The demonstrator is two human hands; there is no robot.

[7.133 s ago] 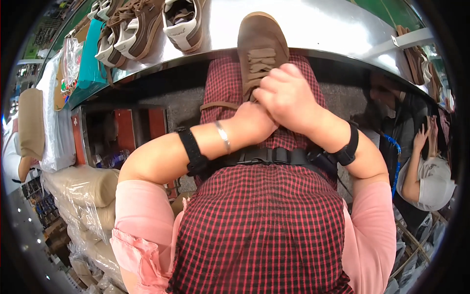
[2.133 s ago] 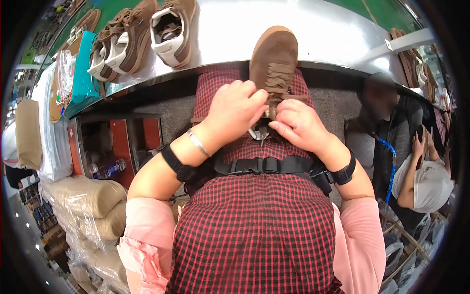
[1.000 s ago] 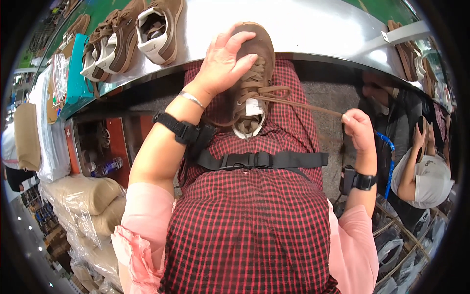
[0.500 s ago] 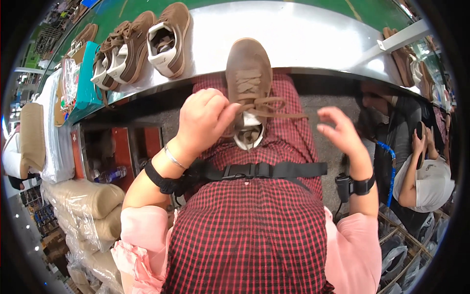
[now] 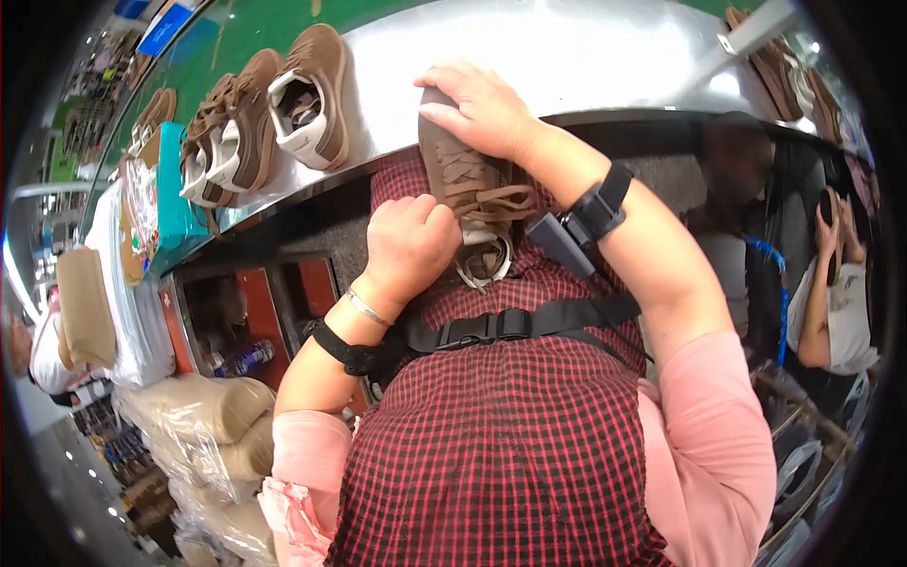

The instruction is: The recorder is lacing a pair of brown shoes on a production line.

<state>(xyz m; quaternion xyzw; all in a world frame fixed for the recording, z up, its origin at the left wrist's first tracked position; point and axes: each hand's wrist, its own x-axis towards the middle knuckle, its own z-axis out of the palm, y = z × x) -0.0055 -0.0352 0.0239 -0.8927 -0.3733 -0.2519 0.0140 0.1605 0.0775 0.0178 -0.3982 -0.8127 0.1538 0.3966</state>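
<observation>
A brown sneaker [image 5: 455, 170] with a white heel lining stands between me and the bench, toe pointing away. Its brown laces are tied, and the bow [image 5: 504, 201] lies loosely over the tongue near the collar. My right hand [image 5: 482, 111] reaches across from the right and grips the toe, thumb and fingers over its top. My left hand [image 5: 413, 244] is closed in a fist against the sneaker's left side, beside the bow. Whatever its fingers hold is hidden.
Several more brown-and-white sneakers [image 5: 312, 99] stand on the shiny metal bench [image 5: 406, 57] at the left. A teal box [image 5: 179, 184] sits beyond them. Plastic-wrapped beige bundles [image 5: 213, 411] are stacked low on the left. At the right edge another person's hands [image 5: 836, 231] hold something dark.
My right hand has moved from the open space right of the laces up onto the sneaker's toe. The lace end that stretched right is no longer drawn out. My left hand has dropped slightly.
</observation>
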